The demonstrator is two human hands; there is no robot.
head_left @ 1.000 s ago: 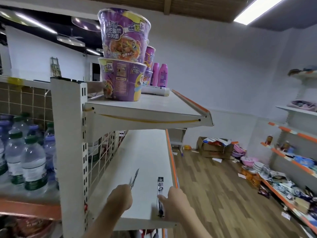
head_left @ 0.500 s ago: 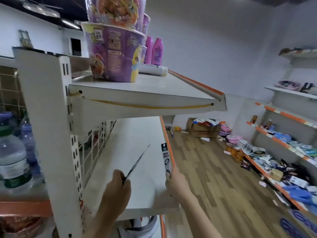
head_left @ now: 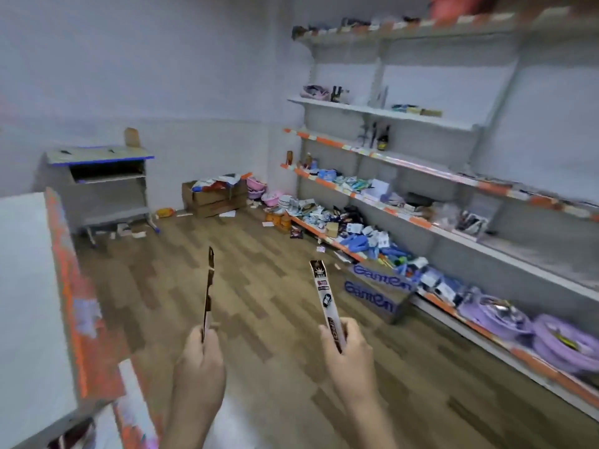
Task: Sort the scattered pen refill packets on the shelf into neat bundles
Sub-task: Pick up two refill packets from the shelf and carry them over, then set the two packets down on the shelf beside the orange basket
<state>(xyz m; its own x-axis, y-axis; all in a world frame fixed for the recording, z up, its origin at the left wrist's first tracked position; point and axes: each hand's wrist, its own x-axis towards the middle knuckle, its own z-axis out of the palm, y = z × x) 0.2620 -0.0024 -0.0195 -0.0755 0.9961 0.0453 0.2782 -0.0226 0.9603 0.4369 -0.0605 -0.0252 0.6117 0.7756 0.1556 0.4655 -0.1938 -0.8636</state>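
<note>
— Wood-plank floor (head_left: pixel 259 286) under both hands. Left hand (head_left: pixel 199 361) curled round the bottom end of a refill packet (head_left: pixel 208 286), seen edge-on, standing nearly upright.

— And the right?

— Right hand (head_left: pixel 348 348) pinches the lower end of a second packet (head_left: pixel 325 299), printed face toward us, top leaning slightly left. The two packets are well apart, both held in the air over the floor.

— Surroundings?

— White shelf with an orange edge (head_left: pixel 64 270) at the left. Wall shelves (head_left: pixel 421 222) on the right, littered with small goods. Cardboard box with blue lettering (head_left: pixel 379 290) on the floor beside them; grey cabinet (head_left: pixel 103 186) at the back wall. Picture blurred.
</note>
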